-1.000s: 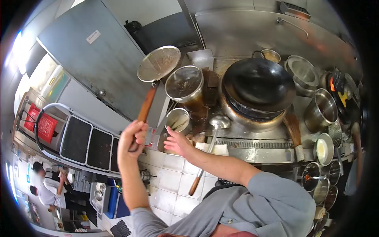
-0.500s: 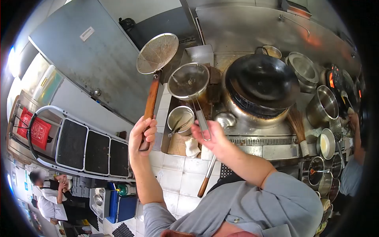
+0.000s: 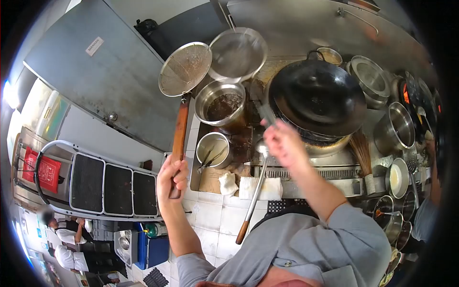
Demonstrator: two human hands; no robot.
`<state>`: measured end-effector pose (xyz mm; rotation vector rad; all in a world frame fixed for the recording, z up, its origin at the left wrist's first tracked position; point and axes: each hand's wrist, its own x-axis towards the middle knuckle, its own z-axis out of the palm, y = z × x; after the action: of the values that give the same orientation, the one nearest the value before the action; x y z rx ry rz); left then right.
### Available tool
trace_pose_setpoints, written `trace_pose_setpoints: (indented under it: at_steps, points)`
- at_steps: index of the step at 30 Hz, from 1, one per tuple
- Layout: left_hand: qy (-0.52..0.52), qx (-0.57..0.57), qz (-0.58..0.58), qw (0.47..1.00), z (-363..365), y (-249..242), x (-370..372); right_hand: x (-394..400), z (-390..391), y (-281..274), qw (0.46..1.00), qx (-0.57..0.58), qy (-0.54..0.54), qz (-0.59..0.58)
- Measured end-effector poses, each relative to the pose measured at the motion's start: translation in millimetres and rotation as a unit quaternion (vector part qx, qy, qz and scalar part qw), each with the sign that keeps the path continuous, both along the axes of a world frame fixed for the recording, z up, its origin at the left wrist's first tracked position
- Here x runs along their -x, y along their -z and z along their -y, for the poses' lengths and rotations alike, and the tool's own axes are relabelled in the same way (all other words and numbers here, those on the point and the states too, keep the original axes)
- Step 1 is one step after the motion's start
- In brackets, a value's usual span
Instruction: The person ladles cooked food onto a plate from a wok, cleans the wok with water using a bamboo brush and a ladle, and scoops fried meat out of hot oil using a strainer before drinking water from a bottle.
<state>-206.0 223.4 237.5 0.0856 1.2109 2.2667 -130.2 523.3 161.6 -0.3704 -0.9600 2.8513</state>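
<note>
My left hand (image 3: 173,178) is wrapped round the wooden handle of a conical mesh strainer (image 3: 185,69), raised at the left. My right hand (image 3: 285,143), blurred by motion, grips the metal handle of a round fine-mesh strainer (image 3: 238,53). That strainer's bowl hangs beyond a steel pot (image 3: 221,105) of dark liquid, beside the conical strainer. Nearer to me, a smaller steel pot (image 3: 213,149) holds tongs. A black wok (image 3: 318,98) sits on the stove to the right of my right hand. Below that hand lies a long-handled ladle (image 3: 253,191).
White cloths (image 3: 261,188) lie on the counter's front edge. A bamboo brush (image 3: 362,155), steel pots (image 3: 394,126) and a person's sleeve (image 3: 425,215) are at the right. A step ladder (image 3: 114,181) stands left; people (image 3: 71,256) are at lower left.
My right hand has moved right and lifted the round strainer up off the pot, so the dark liquid shows. The conical strainer has shifted slightly left in my left hand.
</note>
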Motion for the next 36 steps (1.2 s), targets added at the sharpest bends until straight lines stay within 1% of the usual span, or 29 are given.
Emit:
trace_pose_setpoints:
  at_steps: [2, 4, 6, 7, 8, 9, 10, 11, 13, 14, 15, 17, 19, 20, 21, 22, 23, 24, 25, 26, 27, 29, 30, 31, 32, 33, 34, 35, 36]
  points:
    - [-0.024, 0.075, -0.046, 0.996, -7.5, 9.7, -8.5, 16.8, -66.2, -11.9, 0.996, -0.084, 0.039, 0.017]
    - [-0.015, 0.102, -0.050, 0.993, -12.4, 22.8, -13.2, 38.9, -148.0, -12.6, 0.966, -0.244, 0.077, 0.035]
    - [0.007, 0.113, -0.041, 0.993, -11.9, 39.6, -11.1, 55.0, -217.9, -34.3, 0.896, -0.428, 0.079, 0.094]
    - [0.004, 0.121, -0.027, 0.992, -12.0, 48.3, -8.7, 68.9, -244.1, -37.1, 0.831, -0.534, 0.101, 0.122]
    - [0.016, 0.117, -0.023, 0.993, -13.7, 54.7, -6.4, 78.7, -261.1, -49.9, 0.748, -0.640, 0.097, 0.142]
    - [0.021, 0.116, -0.023, 0.993, -15.1, 62.2, -2.3, 94.4, -279.1, -45.7, 0.747, -0.640, 0.101, 0.146]
    - [0.025, 0.081, 0.024, 0.996, -15.7, 70.8, 3.2, 116.1, -295.5, -31.0, 0.589, -0.787, 0.157, 0.093]
    - [0.026, 0.046, 0.072, 0.996, -15.6, 79.1, 7.9, 131.2, -304.8, -17.3, 0.401, -0.893, 0.203, 0.035]
    - [0.037, 0.052, 0.069, 0.996, -15.9, 87.4, 12.9, 155.3, -292.0, -11.2, 0.421, -0.881, 0.089, 0.197]
    - [0.044, 0.032, 0.086, 0.995, -16.6, 87.2, 15.1, 171.5, -300.2, 15.1, 0.404, -0.887, 0.093, 0.203]
    - [0.051, 0.011, 0.104, 0.993, -16.2, 87.6, 16.7, 168.1, -283.8, -0.3, 0.401, -0.877, -0.036, 0.261]
    - [0.061, -0.004, 0.122, 0.991, -10.7, 96.2, 21.8, 181.9, -291.1, 22.2, 0.385, -0.891, 0.000, 0.239]
    - [0.053, -0.023, 0.149, 0.987, -11.1, 93.5, 18.9, 188.9, -298.4, 15.6, 0.381, -0.894, 0.013, 0.236]
    - [0.049, -0.012, 0.138, 0.989, -9.8, 96.6, 17.1, 191.1, -300.2, 13.8, 0.377, -0.896, 0.019, 0.234]
    - [0.043, -0.010, 0.141, 0.989, -9.6, 97.5, 13.8, 190.9, -305.0, 14.1, 0.397, -0.886, 0.064, 0.233]
    - [0.042, 0.019, 0.120, 0.992, -12.0, 96.1, 12.8, 179.2, -298.4, -3.6, 0.417, -0.877, 0.056, 0.231]
    - [0.038, 0.046, 0.099, 0.993, -12.0, 95.1, 12.4, 174.0, -302.6, -3.1, 0.429, -0.874, 0.099, 0.206]
    - [0.057, 0.055, 0.078, 0.994, -8.2, 98.8, 13.9, 170.3, -312.0, 1.6, 0.446, -0.875, 0.121, 0.146]
    - [0.046, 0.057, 0.075, 0.994, -9.7, 98.5, 14.6, 160.3, -318.5, 6.4, 0.449, -0.879, 0.154, 0.046]
    - [0.042, 0.022, 0.104, 0.993, -9.4, 100.8, 16.1, 129.5, -271.8, -31.4, 0.633, -0.750, 0.108, 0.161]
    - [0.045, 0.019, 0.103, 0.994, -7.5, 102.2, 17.9, 112.5, -258.9, -39.9, 0.783, -0.607, 0.037, 0.131]
    - [0.070, -0.055, 0.127, 0.988, -2.0, 108.7, 24.2, 82.7, -204.7, -51.0, 0.872, -0.479, 0.029, 0.100]
    - [0.060, -0.071, 0.167, 0.982, -3.3, 102.0, 23.1, 69.4, -177.9, -52.6, 0.913, -0.400, 0.016, 0.080]
    - [0.074, -0.113, 0.181, 0.974, -2.0, 105.9, 25.5, 57.4, -152.5, -48.9, 0.946, -0.322, -0.016, 0.040]
    - [0.064, -0.117, 0.181, 0.974, -5.8, 100.2, 22.1, 45.6, -120.0, -49.0, 0.970, -0.241, -0.017, 0.036]
    - [0.059, -0.120, 0.181, 0.974, -10.0, 95.2, 17.6, 37.0, -87.6, -46.5, 0.979, -0.202, -0.012, 0.032]
    - [0.076, -0.116, 0.184, 0.973, -11.0, 95.4, 12.4, 28.6, -35.9, -16.6, 0.991, -0.133, -0.029, -0.009]
    - [0.083, -0.123, 0.172, 0.974, -17.1, 95.2, 12.3, 25.0, -2.3, -14.4, 0.996, -0.087, -0.030, 0.007]
    - [0.092, -0.130, 0.161, 0.974, -22.2, 95.6, 10.5, 27.2, 27.4, -3.4, 0.997, -0.074, -0.021, 0.013]
